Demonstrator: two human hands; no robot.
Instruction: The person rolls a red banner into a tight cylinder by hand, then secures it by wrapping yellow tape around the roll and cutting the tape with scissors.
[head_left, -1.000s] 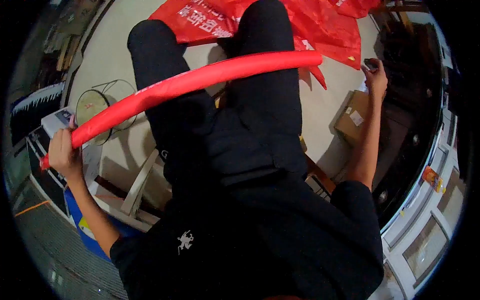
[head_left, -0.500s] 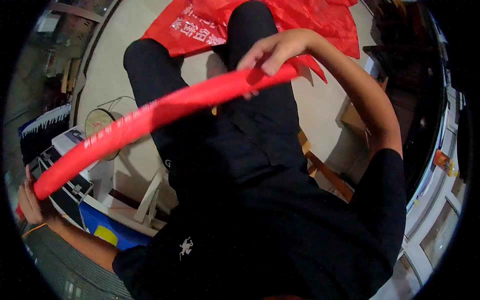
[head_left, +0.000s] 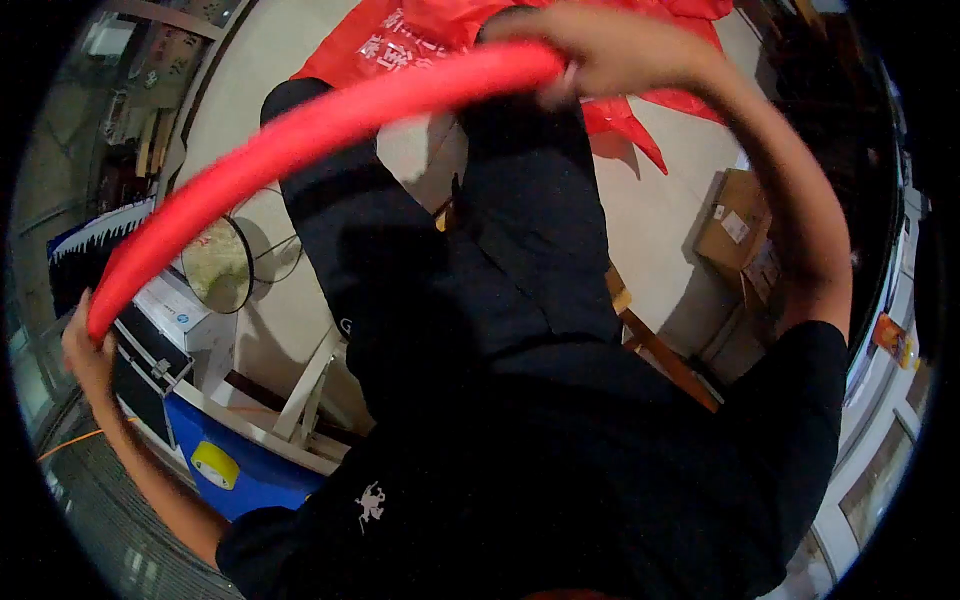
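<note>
A long rolled red cloth (head_left: 300,125) stretches in an arc above my lap, blurred by motion. At its lower left end my left hand (head_left: 90,350) is closed around it. My right hand (head_left: 605,50) grips the other end, up near my far knee, with the fingers partly smeared. Beyond my knees, a red sheet (head_left: 400,40) with white printed characters lies spread on the floor. A pointed red corner (head_left: 630,135) of this material sticks out beside my right leg.
To my left are a blue surface (head_left: 260,480) with a yellow tape roll (head_left: 215,465), a black case (head_left: 140,375), a white box (head_left: 175,305) and a round framed object (head_left: 218,265). A cardboard box (head_left: 735,225) stands on the right, near a wooden leg (head_left: 665,360).
Both hands have risen away from my body, carrying the rolled red cloth up and forward. Its white lettering, visible before, no longer shows. My view has shifted slightly.
</note>
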